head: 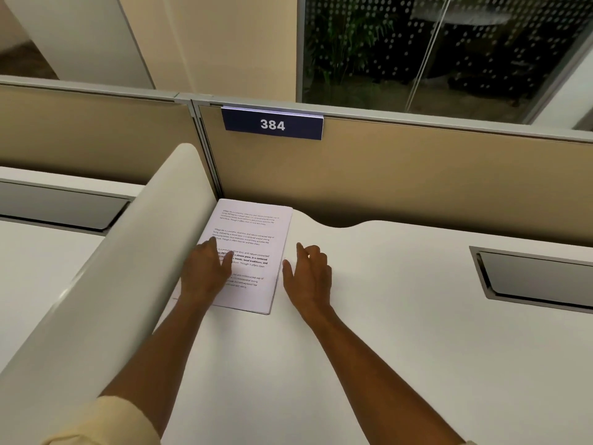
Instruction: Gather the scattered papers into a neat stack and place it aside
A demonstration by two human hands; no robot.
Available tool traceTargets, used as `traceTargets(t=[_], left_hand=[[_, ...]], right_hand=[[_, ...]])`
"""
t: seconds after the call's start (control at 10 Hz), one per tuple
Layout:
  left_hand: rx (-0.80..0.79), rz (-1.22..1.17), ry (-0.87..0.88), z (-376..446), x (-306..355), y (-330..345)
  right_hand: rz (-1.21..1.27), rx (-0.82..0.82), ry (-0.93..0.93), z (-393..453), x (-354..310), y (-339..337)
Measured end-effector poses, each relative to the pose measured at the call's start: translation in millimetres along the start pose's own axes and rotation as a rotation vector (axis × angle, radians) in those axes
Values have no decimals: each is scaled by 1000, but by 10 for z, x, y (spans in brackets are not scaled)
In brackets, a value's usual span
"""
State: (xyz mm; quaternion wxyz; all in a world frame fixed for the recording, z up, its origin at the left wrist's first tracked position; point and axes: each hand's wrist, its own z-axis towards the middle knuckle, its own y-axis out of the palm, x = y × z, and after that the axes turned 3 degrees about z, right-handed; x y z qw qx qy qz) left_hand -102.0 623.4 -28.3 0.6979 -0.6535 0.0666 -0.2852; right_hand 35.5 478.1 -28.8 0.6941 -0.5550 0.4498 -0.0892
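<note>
White printed sheets now sit as one squared stack [253,252] at the far left corner of your desk [369,332], long left edge tight against the curved side divider [128,252], top edge near the tan back partition [417,175]. That corner looks like the "aside" spot: two walls to square the pile against, and the working surface left free.

Your left hand [205,271] lies palm-down on the lower left part of the top page, fingers spread and flat, gripping nothing. Likely purpose: pinning the pile so it does not slide while edges get trued.

Your right hand [309,274] is on the bare desk just beside the stack's right edge, fingers loosely curled and apart, thumb nearest the paper. Whether the thumb touches the edge cannot be told. It holds nothing. Placement suits nudging the right edge inward toward the divider.

Edges look even on the right and near sides; a thin sliver of lower sheets shows at the near corner. No loose pages visible elsewhere on the desk.

Judgement: task near its end; a final tap of alignment, then lift both hands away
</note>
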Motion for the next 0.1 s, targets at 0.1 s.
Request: traceTargets(t=[0.1], left_hand=[[-12,10,53,-209,236,-68]], right_hand=[[-16,94,-60,-91,137,-280]])
